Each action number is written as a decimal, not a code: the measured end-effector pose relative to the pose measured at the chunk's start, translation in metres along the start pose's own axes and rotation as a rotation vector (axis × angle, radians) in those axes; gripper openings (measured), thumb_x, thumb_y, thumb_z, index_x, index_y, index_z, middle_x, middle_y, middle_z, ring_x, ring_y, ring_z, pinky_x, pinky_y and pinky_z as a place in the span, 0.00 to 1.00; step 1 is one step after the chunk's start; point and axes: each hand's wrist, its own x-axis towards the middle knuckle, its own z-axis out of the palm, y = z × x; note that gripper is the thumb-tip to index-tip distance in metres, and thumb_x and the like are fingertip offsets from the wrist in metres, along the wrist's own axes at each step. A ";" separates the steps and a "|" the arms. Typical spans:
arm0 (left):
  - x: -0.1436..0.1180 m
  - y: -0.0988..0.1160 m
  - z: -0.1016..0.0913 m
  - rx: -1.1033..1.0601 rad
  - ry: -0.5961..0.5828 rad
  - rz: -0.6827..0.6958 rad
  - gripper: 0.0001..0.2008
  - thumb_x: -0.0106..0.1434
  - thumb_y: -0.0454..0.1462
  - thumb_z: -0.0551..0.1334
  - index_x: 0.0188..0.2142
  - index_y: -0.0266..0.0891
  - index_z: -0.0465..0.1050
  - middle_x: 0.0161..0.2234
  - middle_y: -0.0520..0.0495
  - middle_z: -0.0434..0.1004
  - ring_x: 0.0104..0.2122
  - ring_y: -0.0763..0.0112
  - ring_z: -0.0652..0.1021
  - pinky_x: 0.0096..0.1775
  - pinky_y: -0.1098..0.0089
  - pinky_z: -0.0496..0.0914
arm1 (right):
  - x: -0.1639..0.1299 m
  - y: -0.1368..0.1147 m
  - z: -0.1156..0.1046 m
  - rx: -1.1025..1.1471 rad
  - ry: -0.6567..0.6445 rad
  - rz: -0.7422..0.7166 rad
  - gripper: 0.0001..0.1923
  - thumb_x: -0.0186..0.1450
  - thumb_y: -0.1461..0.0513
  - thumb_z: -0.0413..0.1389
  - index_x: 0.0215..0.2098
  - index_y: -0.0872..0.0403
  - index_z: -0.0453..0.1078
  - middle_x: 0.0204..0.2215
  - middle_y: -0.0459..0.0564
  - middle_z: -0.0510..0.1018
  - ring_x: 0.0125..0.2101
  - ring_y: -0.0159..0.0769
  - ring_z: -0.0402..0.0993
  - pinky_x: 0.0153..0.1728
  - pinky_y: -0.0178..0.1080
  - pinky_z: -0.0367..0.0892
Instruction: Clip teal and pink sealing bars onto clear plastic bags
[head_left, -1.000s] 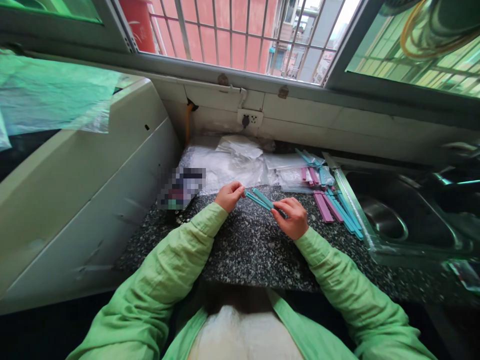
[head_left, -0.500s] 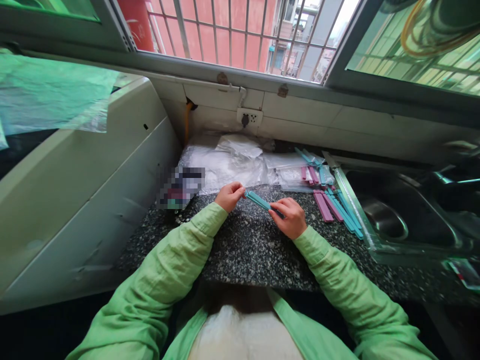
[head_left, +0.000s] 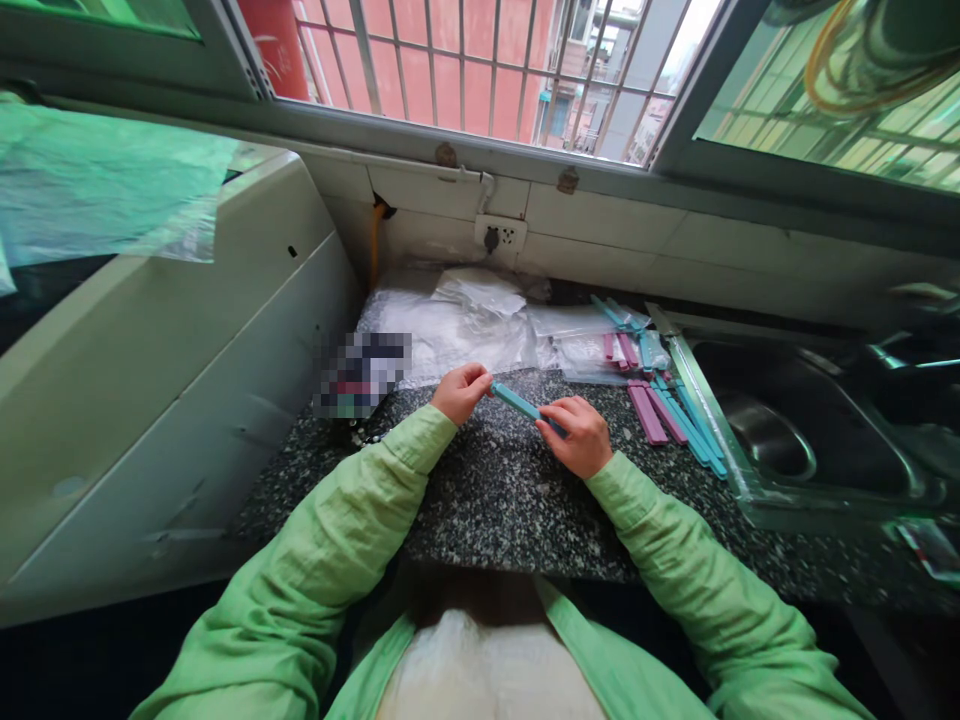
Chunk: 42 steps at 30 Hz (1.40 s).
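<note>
A teal bag sealing clip (head_left: 516, 401) is held level between my two hands, above the speckled dark countertop (head_left: 495, 500). My left hand (head_left: 460, 394) pinches its left end between thumb and fingers. Around the other end, the fingers of my right hand (head_left: 579, 434) are closed and partly hide it. To the right, purple clips (head_left: 646, 412) and blue clips (head_left: 694, 428) lie side by side on the counter. Behind those, more clips in clear packaging (head_left: 592, 355) rest in a loose heap.
Crumpled clear plastic bags (head_left: 442, 325) cover the back of the counter, beside a blurred-out packet (head_left: 361, 375). A metal sink (head_left: 739, 490) borders the right. A large pale appliance (head_left: 247, 290) stands on the left. The wall behind has a socket (head_left: 510, 236) below the barred window.
The teal clip has turned slightly in my fingers, so a smoother face shows now. Both hands stay in nearly the same place.
</note>
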 end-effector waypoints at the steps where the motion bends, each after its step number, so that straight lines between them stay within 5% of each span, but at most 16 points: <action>1: 0.000 0.000 0.000 -0.001 0.001 -0.003 0.10 0.51 0.37 0.54 0.16 0.37 0.62 0.12 0.57 0.58 0.15 0.80 0.58 0.21 0.74 0.54 | 0.000 0.000 0.000 0.002 0.002 -0.003 0.07 0.60 0.60 0.52 0.32 0.53 0.71 0.27 0.48 0.75 0.31 0.34 0.67 0.34 0.37 0.64; 13: 0.000 0.001 0.001 -0.058 0.011 -0.027 0.10 0.51 0.38 0.55 0.16 0.37 0.62 0.12 0.56 0.60 0.15 0.80 0.59 0.21 0.74 0.54 | -0.002 0.000 0.003 -0.026 -0.036 -0.021 0.07 0.60 0.60 0.51 0.33 0.54 0.70 0.27 0.49 0.75 0.31 0.36 0.67 0.34 0.38 0.64; 22: 0.000 -0.004 0.003 -0.139 -0.031 -0.038 0.20 0.48 0.53 0.58 0.21 0.38 0.60 0.17 0.53 0.67 0.15 0.80 0.61 0.19 0.74 0.56 | 0.002 -0.003 -0.001 -0.028 0.032 -0.014 0.06 0.60 0.61 0.51 0.32 0.53 0.70 0.27 0.49 0.75 0.30 0.35 0.67 0.34 0.38 0.63; 32: -0.003 -0.005 0.008 -0.018 -0.014 0.014 0.21 0.44 0.52 0.61 0.17 0.37 0.61 0.13 0.58 0.52 0.16 0.82 0.55 0.20 0.74 0.50 | 0.002 -0.007 -0.002 -0.069 0.013 -0.005 0.07 0.60 0.61 0.52 0.33 0.53 0.70 0.28 0.48 0.76 0.31 0.36 0.68 0.34 0.38 0.62; 37: -0.003 -0.003 0.007 -0.082 -0.008 -0.006 0.20 0.42 0.51 0.63 0.17 0.36 0.63 0.13 0.58 0.54 0.16 0.82 0.55 0.20 0.74 0.50 | 0.002 -0.004 0.001 0.076 0.015 0.061 0.07 0.59 0.58 0.54 0.32 0.53 0.70 0.26 0.49 0.75 0.30 0.36 0.68 0.33 0.39 0.64; 42: -0.002 0.000 0.003 -0.125 -0.005 -0.024 0.19 0.39 0.50 0.64 0.18 0.36 0.64 0.14 0.58 0.55 0.16 0.82 0.56 0.20 0.74 0.50 | 0.000 0.006 0.006 0.448 -0.071 0.304 0.10 0.57 0.56 0.55 0.30 0.54 0.71 0.24 0.47 0.75 0.25 0.31 0.69 0.27 0.35 0.66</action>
